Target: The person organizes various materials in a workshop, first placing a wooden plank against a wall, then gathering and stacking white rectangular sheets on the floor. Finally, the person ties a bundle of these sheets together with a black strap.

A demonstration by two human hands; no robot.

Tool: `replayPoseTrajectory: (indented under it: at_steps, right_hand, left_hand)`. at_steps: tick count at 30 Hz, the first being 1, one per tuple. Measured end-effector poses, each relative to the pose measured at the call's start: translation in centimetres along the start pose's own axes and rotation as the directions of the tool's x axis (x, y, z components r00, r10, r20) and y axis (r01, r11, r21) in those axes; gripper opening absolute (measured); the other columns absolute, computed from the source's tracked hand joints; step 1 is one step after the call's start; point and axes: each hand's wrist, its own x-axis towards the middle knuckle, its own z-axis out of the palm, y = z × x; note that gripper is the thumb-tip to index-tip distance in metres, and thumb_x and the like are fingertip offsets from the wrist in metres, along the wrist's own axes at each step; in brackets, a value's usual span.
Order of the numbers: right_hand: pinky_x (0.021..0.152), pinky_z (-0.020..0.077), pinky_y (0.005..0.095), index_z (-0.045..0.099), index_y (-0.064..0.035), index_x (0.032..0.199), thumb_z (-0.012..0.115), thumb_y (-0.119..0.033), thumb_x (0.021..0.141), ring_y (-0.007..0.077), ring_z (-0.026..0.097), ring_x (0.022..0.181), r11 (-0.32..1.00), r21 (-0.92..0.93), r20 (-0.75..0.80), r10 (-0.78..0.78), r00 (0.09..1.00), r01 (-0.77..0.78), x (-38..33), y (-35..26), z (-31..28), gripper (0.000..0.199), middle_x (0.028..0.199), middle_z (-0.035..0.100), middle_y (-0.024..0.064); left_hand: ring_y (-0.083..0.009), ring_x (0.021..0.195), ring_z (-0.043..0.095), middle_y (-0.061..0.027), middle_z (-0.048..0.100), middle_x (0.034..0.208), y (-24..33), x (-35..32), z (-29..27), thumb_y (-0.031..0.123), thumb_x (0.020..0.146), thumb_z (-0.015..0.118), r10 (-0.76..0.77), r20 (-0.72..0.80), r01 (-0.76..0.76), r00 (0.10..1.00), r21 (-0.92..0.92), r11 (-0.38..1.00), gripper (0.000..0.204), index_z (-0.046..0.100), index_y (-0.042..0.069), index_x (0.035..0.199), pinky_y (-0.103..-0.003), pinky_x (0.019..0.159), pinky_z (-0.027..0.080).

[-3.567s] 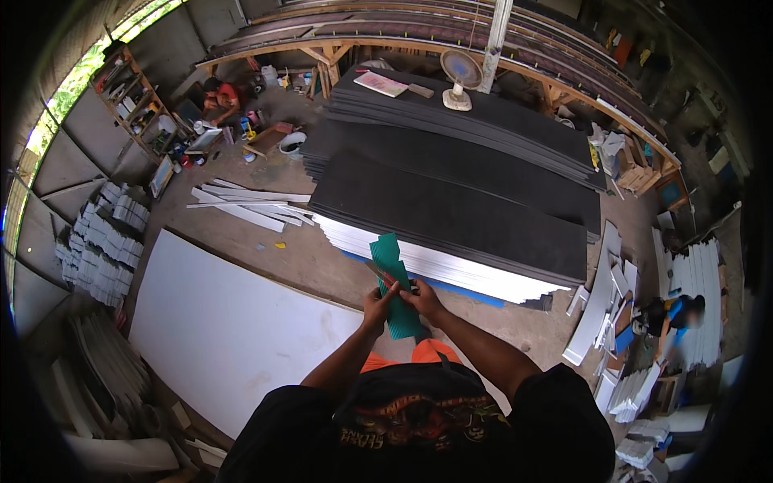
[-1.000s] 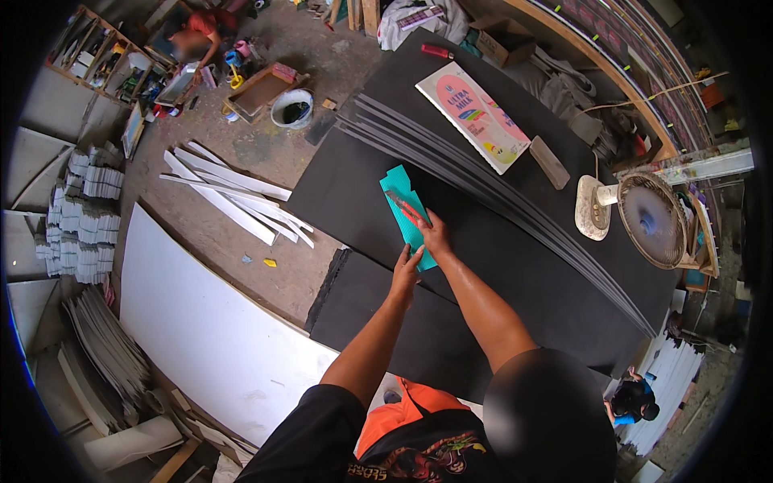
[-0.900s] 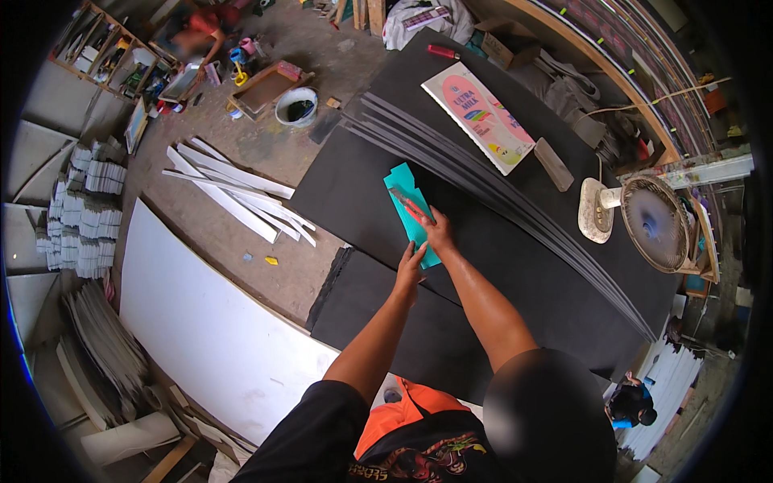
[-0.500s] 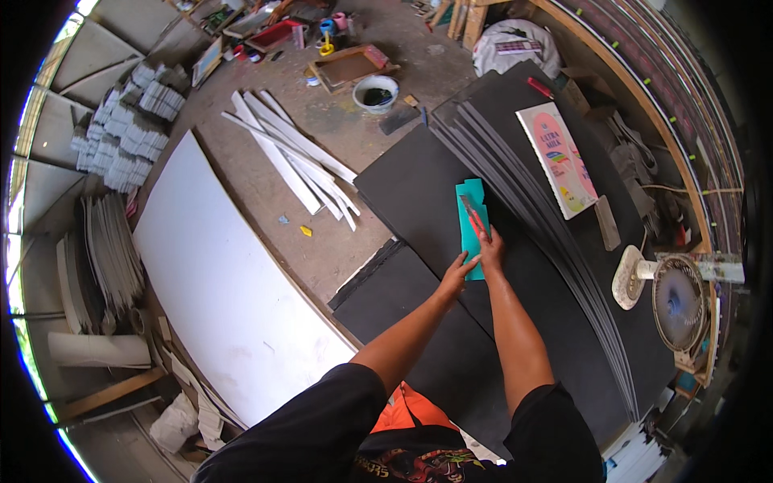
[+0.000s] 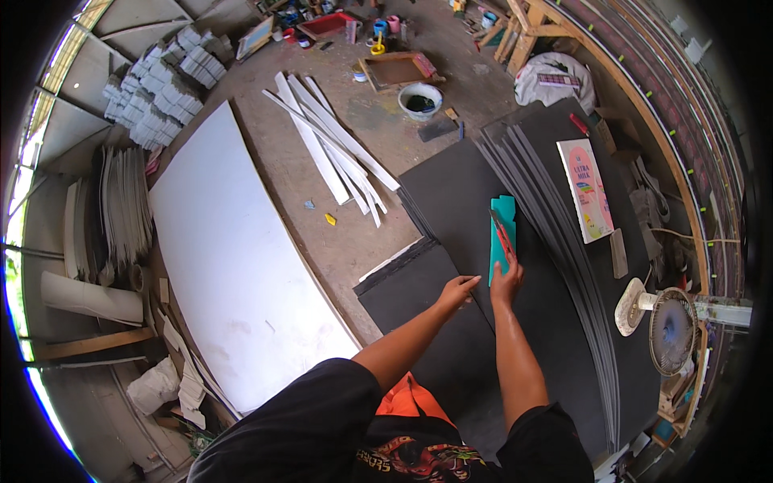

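Note:
My right hand (image 5: 507,282) is closed around a red utility knife (image 5: 503,233), its tip pointing away from me. Under the knife is a teal strip with a notched far end (image 5: 505,208); whether my right hand also grips it I cannot tell. My left hand (image 5: 457,293) is just left of the strip's near end, apart from it, with its fingers drawn together; anything between them is too small to make out. Both hands are over large black sheets (image 5: 555,354). Long, thin dark strips (image 5: 555,249) run along the sheets, right of my hands.
A pink and white printed board (image 5: 585,191), a grey block (image 5: 618,253) and a red-handled tool (image 5: 578,123) lie on the right. A fan (image 5: 673,331) stands at the right edge. Left are a big white sheet (image 5: 233,249) and white strips (image 5: 326,145) on the floor.
My left hand has come away from the teal strip, toward the left and nearer me. My right hand still holds the knife over the strip. The whole view has shifted slightly.

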Motion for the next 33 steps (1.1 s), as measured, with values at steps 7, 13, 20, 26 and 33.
replayPoseTrajectory:
  at_steps: [7, 13, 20, 26, 33]
  right_hand:
    - [0.087, 0.0558, 0.0404, 0.069, -0.0046, 0.122, 0.071, -0.016, 0.092, 0.0309, 0.07, 0.097, 0.965, 0.258, 0.387, -0.061, 0.92, -0.045, -10.5, -8.2, 0.7, 0.033, 0.112, 0.067, 0.0172]
    - [0.081, 0.0567, 0.0394, 0.071, -0.006, 0.12, 0.074, -0.017, 0.09, 0.028, 0.071, 0.092, 0.947, 0.311, 0.538, -0.24, 0.808, 0.075, -15.5, -16.3, 3.4, 0.033, 0.104, 0.071, 0.0146]
    - [0.08, 0.0555, 0.0383, 0.069, -0.0036, 0.122, 0.073, -0.019, 0.09, 0.0271, 0.07, 0.088, 0.937, 0.301, 0.605, -0.329, 0.725, 0.174, -17.0, -26.4, 8.1, 0.035, 0.096, 0.072, 0.014]
    - [0.079, 0.0558, 0.0379, 0.066, -0.0028, 0.128, 0.074, -0.021, 0.092, 0.0263, 0.071, 0.088, 0.899, 0.379, 0.591, -0.416, 0.691, 0.217, -17.4, -35.1, 14.3, 0.042, 0.102, 0.073, 0.0165]
    - [0.08, 0.0562, 0.0378, 0.065, -0.0028, 0.129, 0.077, -0.026, 0.091, 0.0258, 0.071, 0.088, 0.89, 0.411, 0.612, -0.43, 0.664, 0.197, -16.1, -43.8, 19.7, 0.046, 0.107, 0.071, 0.0174]
  left_hand:
    - [-0.0141, 0.08, 0.067, -0.0046, 0.071, 0.115, -2.3, -7.4, -10.8, 0.054, 0.098, 0.064, -0.031, -0.142, 0.01, 0.989, -0.145, 0.989, 0.055, 0.063, 0.01, 0.131, -0.029, 0.071, 0.05]
    - [-0.0119, 0.062, 0.062, -0.0025, 0.069, 0.097, -5.1, -11.8, -21.1, 0.049, 0.098, 0.066, -0.079, -0.27, -0.01, 0.96, -0.314, 0.949, 0.05, 0.064, 0.008, 0.126, -0.027, 0.053, 0.046]
    - [-0.017, 0.071, 0.066, -0.0053, 0.069, 0.107, -6.0, -14.6, -29.9, 0.045, 0.1, 0.062, -0.127, -0.252, 0.009, 0.959, -0.425, 0.905, 0.045, 0.061, 0.008, 0.126, -0.031, 0.063, 0.05]
    - [-0.0195, 0.083, 0.069, -0.0071, 0.069, 0.114, 0.6, -17.9, -37.3, 0.047, 0.101, 0.059, -0.018, -0.287, -0.096, 0.958, -0.379, 0.92, 0.049, 0.058, 0.009, 0.132, -0.034, 0.073, 0.052]
    - [-0.0212, 0.089, 0.066, -0.0068, 0.069, 0.115, 6.8, -17.8, -45.5, 0.045, 0.104, 0.054, 0.001, -0.337, -0.172, 0.941, -0.477, 0.862, 0.047, 0.057, 0.007, 0.132, -0.036, 0.079, 0.051]
